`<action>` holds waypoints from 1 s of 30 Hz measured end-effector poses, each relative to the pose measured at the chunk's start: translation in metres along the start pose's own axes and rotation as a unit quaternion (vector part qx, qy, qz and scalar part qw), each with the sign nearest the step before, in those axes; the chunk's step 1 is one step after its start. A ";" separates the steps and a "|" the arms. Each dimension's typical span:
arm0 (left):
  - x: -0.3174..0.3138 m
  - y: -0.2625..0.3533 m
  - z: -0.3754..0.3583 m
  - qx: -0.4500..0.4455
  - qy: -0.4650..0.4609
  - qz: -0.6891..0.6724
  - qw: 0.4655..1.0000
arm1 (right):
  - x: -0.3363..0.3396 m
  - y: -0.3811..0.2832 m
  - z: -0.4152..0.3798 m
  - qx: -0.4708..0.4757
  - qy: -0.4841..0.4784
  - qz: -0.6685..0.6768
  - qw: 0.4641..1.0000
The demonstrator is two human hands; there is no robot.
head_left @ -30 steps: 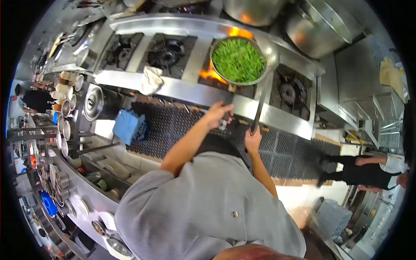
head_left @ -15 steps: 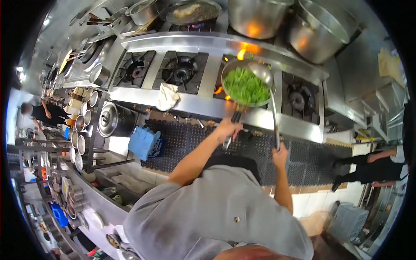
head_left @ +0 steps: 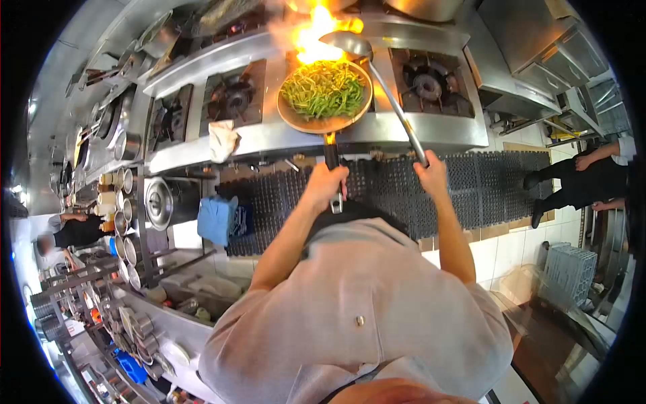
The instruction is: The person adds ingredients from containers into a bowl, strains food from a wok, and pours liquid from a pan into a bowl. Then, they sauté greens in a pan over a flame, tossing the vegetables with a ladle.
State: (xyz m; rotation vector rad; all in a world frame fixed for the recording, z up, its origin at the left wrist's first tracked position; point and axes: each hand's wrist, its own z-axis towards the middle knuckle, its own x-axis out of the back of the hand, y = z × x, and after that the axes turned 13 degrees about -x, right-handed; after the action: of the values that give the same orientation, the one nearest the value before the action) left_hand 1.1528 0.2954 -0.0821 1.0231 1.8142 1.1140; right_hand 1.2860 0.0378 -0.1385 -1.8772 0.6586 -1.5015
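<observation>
My left hand [head_left: 326,185] is closed around the black handle of a frying pan [head_left: 311,124]. Chopped leafy greens [head_left: 324,91] fill the pan, and tall flames [head_left: 316,40] rise at its far edge. In my right hand [head_left: 431,172] is the long handle of a ladle [head_left: 397,104], its fingers wrapped near the end. The ladle's bowl is beyond the pan's far right rim, next to the flames. The pan hides the burner behind it.
An unlit burner [head_left: 427,82] is to the right, another burner [head_left: 232,95] to the left. A white cloth [head_left: 223,140] hangs over the stove's front edge. Below stand a lidded pot [head_left: 160,202] and a blue cloth bundle [head_left: 217,220]. One person [head_left: 582,172] stands at right, another [head_left: 74,232] far left.
The pan has tilted up toward me and shifted left in view, and the flames have grown much larger. The ladle has moved from over the greens to beyond the pan's rim.
</observation>
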 end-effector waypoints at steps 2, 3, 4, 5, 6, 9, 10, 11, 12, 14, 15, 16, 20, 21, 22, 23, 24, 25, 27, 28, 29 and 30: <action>0.020 0.001 0.030 -0.024 -0.010 0.040 0.999 | 0.004 0.002 0.007 0.026 -0.018 -0.005 0.999; 0.026 -0.002 0.048 -0.037 -0.026 0.054 0.997 | 0.010 -0.002 0.009 0.042 -0.029 -0.001 0.999; 0.026 -0.009 0.059 -0.048 0.010 0.023 0.999 | 0.015 -0.009 0.013 0.062 -0.043 0.006 0.997; 0.019 -0.019 0.037 -0.044 0.015 0.018 0.999 | 0.025 -0.021 0.013 0.012 -0.084 -0.005 0.996; 0.008 -0.022 0.018 -0.044 0.027 0.040 0.998 | 0.037 -0.024 0.009 0.042 -0.083 -0.034 0.995; -0.003 0.003 -0.017 0.014 0.015 0.040 0.999 | 0.068 -0.032 0.021 0.097 -0.100 -0.057 0.989; 0.008 0.006 -0.001 -0.014 -0.002 0.050 0.999 | 0.080 -0.036 0.020 0.116 -0.136 -0.068 0.982; 0.023 0.005 0.022 -0.029 -0.016 0.057 0.998 | 0.087 -0.053 0.020 0.091 -0.161 -0.065 0.981; 0.031 0.003 0.050 -0.072 -0.015 0.129 0.989 | 0.089 -0.062 0.032 0.104 -0.190 -0.050 0.975; 0.018 -0.011 0.019 -0.032 0.007 0.154 0.988 | 0.103 -0.072 0.031 0.115 -0.219 -0.040 0.968; 0.007 0.001 0.017 -0.026 0.027 0.187 0.982 | 0.118 -0.082 0.033 0.141 -0.232 -0.082 0.959; -0.006 0.011 -0.012 -0.053 0.036 0.073 0.995 | 0.133 -0.094 0.034 0.166 -0.243 -0.122 0.948; 0.041 0.026 0.025 -0.074 -0.035 0.140 0.987 | 0.181 -0.116 0.068 0.047 -0.348 -0.213 0.912; 0.024 0.068 0.022 -0.019 0.003 0.113 0.993 | 0.181 -0.151 0.064 -0.006 -0.338 -0.229 0.913; 0.023 0.071 0.033 -0.048 -0.003 0.113 0.992 | 0.171 -0.166 0.075 0.008 -0.327 -0.245 0.913; 0.021 0.075 0.041 -0.078 -0.010 0.114 0.990 | 0.167 -0.178 0.085 0.023 -0.314 -0.260 0.913; 0.017 0.074 0.040 -0.106 -0.002 0.131 0.986 | 0.159 -0.174 0.094 0.025 -0.303 -0.258 0.917; 0.015 0.063 0.040 -0.132 0.007 0.145 0.980 | 0.141 -0.161 0.103 0.186 -0.181 -0.254 0.932; 0.023 0.020 0.049 -0.158 0.005 0.083 0.984 | 0.126 -0.159 0.091 0.339 -0.064 -0.244 0.906; 0.021 0.018 0.041 -0.163 0.016 0.072 0.984 | 0.126 -0.169 0.062 0.271 -0.047 -0.293 0.915; 0.019 0.018 0.037 -0.172 0.024 0.059 0.983 | 0.133 -0.176 0.039 0.202 -0.026 -0.342 0.917; 0.018 0.025 0.030 -0.156 0.007 0.029 0.987 | 0.145 -0.176 0.023 0.188 -0.043 -0.340 0.921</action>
State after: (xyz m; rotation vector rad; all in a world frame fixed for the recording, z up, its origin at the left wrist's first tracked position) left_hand 1.1784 0.3281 -0.0722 0.8864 1.5646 1.3929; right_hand 1.3392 0.0552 0.0837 -1.9310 -0.3630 -1.7756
